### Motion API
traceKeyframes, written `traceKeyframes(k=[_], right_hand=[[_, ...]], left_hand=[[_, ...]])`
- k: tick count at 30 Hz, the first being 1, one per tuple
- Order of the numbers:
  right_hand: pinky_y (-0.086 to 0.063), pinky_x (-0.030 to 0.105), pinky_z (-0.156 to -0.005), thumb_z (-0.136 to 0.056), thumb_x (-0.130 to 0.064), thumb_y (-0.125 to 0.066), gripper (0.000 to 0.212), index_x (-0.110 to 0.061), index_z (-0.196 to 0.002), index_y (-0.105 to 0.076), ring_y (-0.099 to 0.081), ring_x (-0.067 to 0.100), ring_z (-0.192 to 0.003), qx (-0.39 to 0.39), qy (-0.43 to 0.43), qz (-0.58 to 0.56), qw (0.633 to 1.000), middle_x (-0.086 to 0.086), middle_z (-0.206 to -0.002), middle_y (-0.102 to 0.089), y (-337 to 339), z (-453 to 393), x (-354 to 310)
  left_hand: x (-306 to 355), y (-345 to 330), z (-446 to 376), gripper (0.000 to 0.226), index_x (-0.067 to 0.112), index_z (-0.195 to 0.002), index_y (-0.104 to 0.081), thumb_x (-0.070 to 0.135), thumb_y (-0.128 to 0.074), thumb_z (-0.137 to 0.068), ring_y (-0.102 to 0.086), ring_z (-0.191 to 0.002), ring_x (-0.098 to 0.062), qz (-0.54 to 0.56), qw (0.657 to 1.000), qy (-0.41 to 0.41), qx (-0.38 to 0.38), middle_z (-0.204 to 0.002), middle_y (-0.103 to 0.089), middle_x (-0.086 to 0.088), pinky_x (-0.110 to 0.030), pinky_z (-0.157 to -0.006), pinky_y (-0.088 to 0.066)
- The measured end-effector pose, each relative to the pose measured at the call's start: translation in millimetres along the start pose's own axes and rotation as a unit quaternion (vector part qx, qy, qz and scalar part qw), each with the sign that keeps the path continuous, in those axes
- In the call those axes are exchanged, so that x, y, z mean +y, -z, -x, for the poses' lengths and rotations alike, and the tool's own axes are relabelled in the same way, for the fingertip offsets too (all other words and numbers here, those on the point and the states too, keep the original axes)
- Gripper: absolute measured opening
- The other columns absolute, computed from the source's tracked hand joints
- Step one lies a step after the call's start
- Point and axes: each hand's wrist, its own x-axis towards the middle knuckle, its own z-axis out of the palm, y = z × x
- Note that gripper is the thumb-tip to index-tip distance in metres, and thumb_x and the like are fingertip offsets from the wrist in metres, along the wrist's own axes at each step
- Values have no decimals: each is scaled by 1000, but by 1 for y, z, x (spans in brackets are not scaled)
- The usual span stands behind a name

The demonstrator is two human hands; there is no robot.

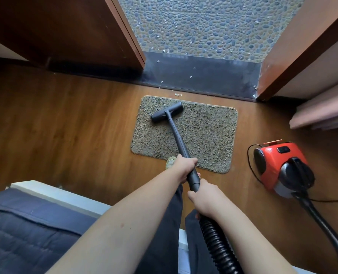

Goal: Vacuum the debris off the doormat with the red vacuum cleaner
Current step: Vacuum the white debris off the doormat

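Observation:
A shaggy grey-brown doormat (205, 135) lies on the wooden floor before the open doorway. The black floor nozzle (167, 112) rests on the mat's far left part. Its black wand (179, 141) runs back to my hands. My left hand (184, 168) grips the wand higher up, near the mat's near edge. My right hand (204, 198) grips the wand's end where the ribbed hose (217, 246) joins. The red vacuum cleaner (282, 167) sits on the floor to the right of the mat. Small pale debris (177, 94) lies just beyond the mat's far edge.
More pale bits lie on the dark threshold (203, 76) and the pebble floor (213, 26) outside. An open brown door (75, 32) stands at left, the door frame (294, 56) at right. A dark blue mattress (25, 224) is at lower left. One foot (170, 162) touches the mat's near edge.

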Motion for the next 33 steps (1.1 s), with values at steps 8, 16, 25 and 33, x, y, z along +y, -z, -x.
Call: traceKeyframes(k=[8,16,25,33], right_hand=[[-42,21,-44,-94,-27,-44,38,-12,-129,-39,-59,13,-48,-9,2,1,1000,7,-95,-65,-14,20,22],[-57,41,-81,-92,-34,-47,38,-16,-124,-42,-69,31,-87,-11,9,6,1000,9,-102,-63,-16,33,42],[-48,25,-49,-95,-30,-43,39,-13,-129,-37,-63,17,-52,-13,10,22,1000,5,-90,-53,-19,29,15],[-46,31,-80,-100,-29,-41,46,-11,-140,-29,-61,27,-111,16,-10,141,990,11,-126,-56,-11,20,-14]], left_hand=[[-25,-8,17,41,13,-123,-31,10,-56,-91,-57,-44,-24,-1,999,33,1,-102,-52,-24,-28,-38,-50],[-42,-23,27,64,27,-143,-21,12,-55,-90,-61,-45,-25,16,999,38,-9,-108,-55,-24,-35,-44,-56],[-32,4,23,41,19,-120,-32,12,-56,-87,-60,-46,-25,30,999,34,-18,-102,-51,-20,-34,-50,-55],[-13,10,14,47,17,-131,-29,11,-54,-92,-62,-47,-24,65,995,55,-43,-102,-52,-23,-31,-43,-54]])
